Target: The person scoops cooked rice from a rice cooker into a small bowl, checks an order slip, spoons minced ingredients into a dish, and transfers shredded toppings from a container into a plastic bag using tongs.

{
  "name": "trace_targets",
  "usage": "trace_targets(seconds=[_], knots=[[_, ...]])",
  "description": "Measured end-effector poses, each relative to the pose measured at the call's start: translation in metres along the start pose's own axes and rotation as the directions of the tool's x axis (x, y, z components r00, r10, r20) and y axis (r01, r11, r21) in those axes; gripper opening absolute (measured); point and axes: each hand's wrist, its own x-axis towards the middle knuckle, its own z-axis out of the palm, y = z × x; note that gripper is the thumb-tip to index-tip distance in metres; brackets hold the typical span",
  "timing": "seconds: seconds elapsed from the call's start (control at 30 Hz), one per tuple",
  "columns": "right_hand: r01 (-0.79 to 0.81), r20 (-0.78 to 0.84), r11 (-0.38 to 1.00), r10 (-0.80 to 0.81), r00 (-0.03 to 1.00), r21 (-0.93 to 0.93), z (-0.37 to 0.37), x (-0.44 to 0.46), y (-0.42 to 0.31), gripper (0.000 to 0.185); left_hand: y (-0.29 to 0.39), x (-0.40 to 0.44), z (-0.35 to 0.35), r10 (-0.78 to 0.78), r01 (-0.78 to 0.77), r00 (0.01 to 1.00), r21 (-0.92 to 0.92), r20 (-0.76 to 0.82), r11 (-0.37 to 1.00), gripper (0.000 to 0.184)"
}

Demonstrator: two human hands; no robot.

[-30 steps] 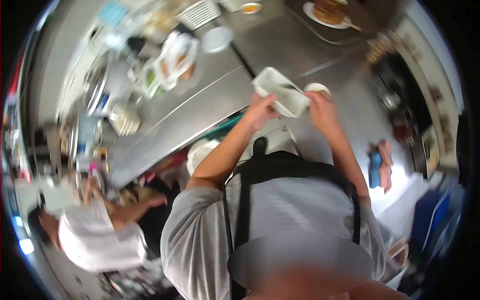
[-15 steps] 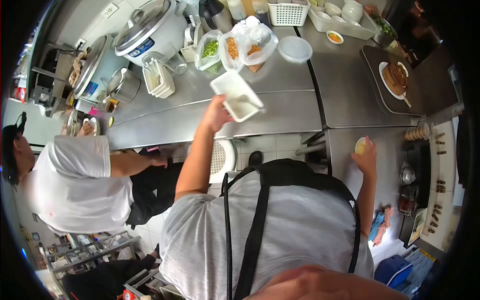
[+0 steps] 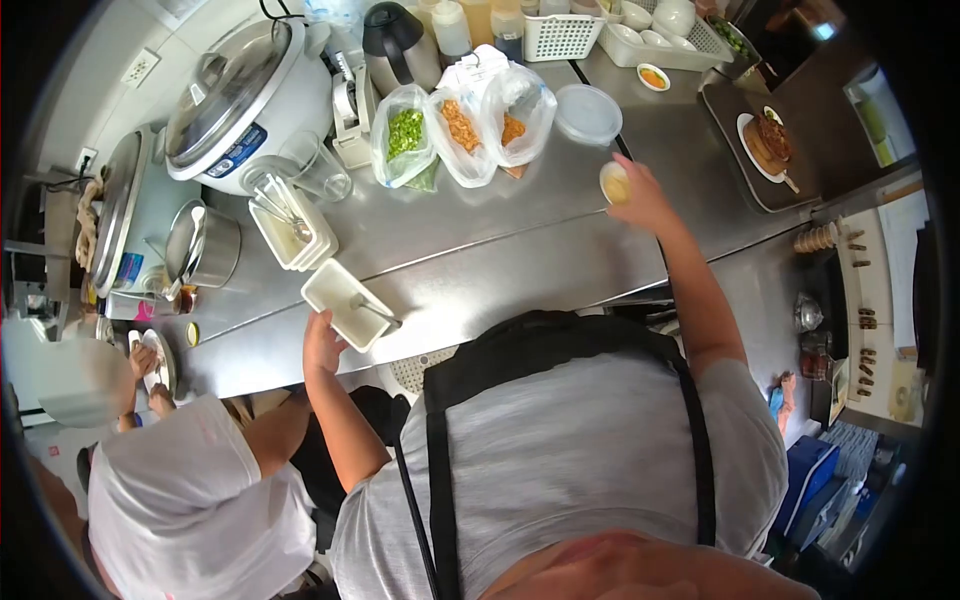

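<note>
My left hand (image 3: 322, 346) grips the near corner of a white rectangular tub (image 3: 335, 290) at the counter's front edge. A metal utensil (image 3: 380, 309) leans inside it, its handle over the rim. My right hand (image 3: 646, 206) is closed round a small white bowl (image 3: 614, 183) with pale yellow contents, above the counter below a round translucent lid (image 3: 588, 114). Plastic bags of chopped greens (image 3: 405, 133) and orange-brown bits (image 3: 460, 125) stand between and beyond my hands. Stacked white tubs (image 3: 292, 232) with utensils sit just past the held tub.
A large rice cooker (image 3: 235, 110) and a metal pot (image 3: 203, 245) line the left back. At the right, a dark tray (image 3: 740, 160) bears a plate of food. White baskets (image 3: 562, 36) stand at the back. Another person in a white shirt (image 3: 180, 490) works close on my left.
My left hand has carried the tub leftward and nearer the stacked tubs. My right hand has brought the small bowl from the right side counter to above the main counter. The view has shifted.
</note>
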Motion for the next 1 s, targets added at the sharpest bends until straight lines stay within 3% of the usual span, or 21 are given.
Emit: trace_targets(seconds=[0.13,0.23,0.33,0.47,0.57,0.7,0.73,0.8,0.93,1.0], knots=[[0.093,-0.023,0.991,-0.096,0.995,-0.096,0.001,0.066,-0.054,0.075,-0.004,0.003,-0.013,0.038,-0.045,0.991,-0.052,-0.125,0.998,0.051],[0.339,0.061,0.940,-0.341,0.938,0.038,-0.005,0.089,-0.109,0.076,-0.013,0.000,-0.018,0.065,-0.089,0.970,-0.092,-0.235,0.992,0.051],[0.475,0.252,0.827,-0.549,0.797,0.301,0.011,0.093,-0.164,0.078,-0.014,-0.006,-0.011,0.074,-0.105,0.934,-0.071,-0.350,0.992,0.052],[0.598,0.392,0.715,-0.699,0.598,0.363,0.083,0.096,-0.216,0.079,-0.014,-0.013,-0.001,0.104,-0.110,0.890,0.013,-0.445,0.994,0.057],[0.673,0.400,0.728,-0.660,0.636,0.131,0.136,0.096,-0.250,0.078,-0.018,-0.015,0.001,0.162,-0.127,0.879,0.107,-0.448,0.986,0.058],[0.668,0.356,0.744,-0.629,0.691,0.018,0.187,0.113,-0.275,0.080,-0.029,-0.013,0.005,0.307,-0.160,0.806,0.313,-0.506,0.936,0.051],[0.658,0.316,0.753,-0.627,0.712,0.009,0.198,0.118,-0.276,0.079,-0.022,-0.018,0.011,0.258,-0.141,0.820,0.257,-0.511,0.956,0.052],[0.637,0.236,0.771,-0.618,0.750,-0.006,0.215,0.128,-0.275,0.079,-0.032,-0.013,0.010,0.318,-0.229,0.794,0.229,-0.519,0.946,0.050],[0.632,0.214,0.772,-0.608,0.765,-0.065,0.218,0.136,-0.269,0.079,-0.024,-0.014,0.006,0.342,-0.175,0.806,0.358,-0.483,0.917,0.045],[0.617,0.174,0.787,-0.608,0.775,0.001,0.209,0.132,-0.271,0.075,-0.017,-0.015,0.003,0.351,-0.160,0.811,0.400,-0.467,0.902,0.042]])
